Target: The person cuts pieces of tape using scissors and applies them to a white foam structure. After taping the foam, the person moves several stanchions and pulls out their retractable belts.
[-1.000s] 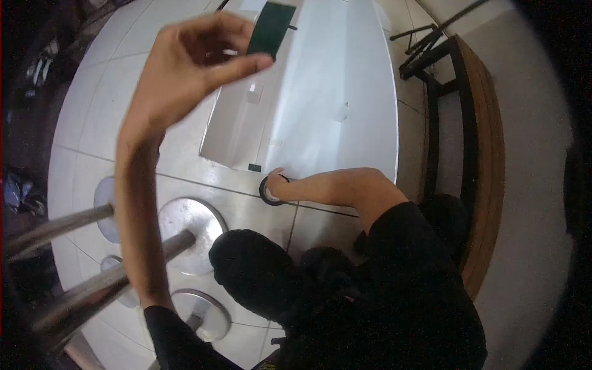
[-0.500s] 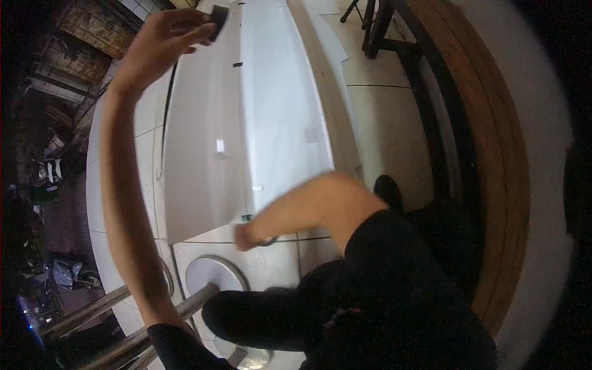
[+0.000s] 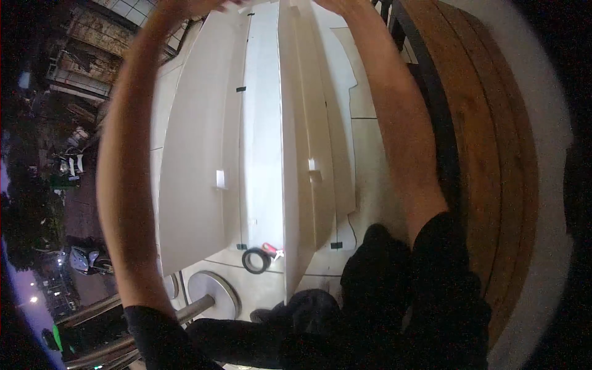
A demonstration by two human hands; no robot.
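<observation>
Both arms reach forward over a long white folded board (image 3: 262, 142) with raised panels. My left hand (image 3: 206, 5) is at the top edge, beside the left panel (image 3: 200, 142); its fingers are mostly cut off and blurred. My right hand (image 3: 338, 5) is also cut by the top edge, near the far end of the upright middle panel (image 3: 299, 203). What either holds is out of sight. Small black tape pieces (image 3: 241, 89) stick to the board. A black tape roll (image 3: 256, 260) lies at its near end, touching a small red-handled tool (image 3: 270, 249).
A wooden bench (image 3: 475, 123) with dark legs runs along the right. At lower left is a metal rail with a round base (image 3: 213, 295). Pale floor tiles (image 3: 373, 160) surround the board; a parked motorbike (image 3: 89, 260) stands outside at left.
The right arm has swung from the near end to the far end. The middle panel now stands more upright. The left hand, earlier pinching a black tape piece, has moved up to the frame's edge.
</observation>
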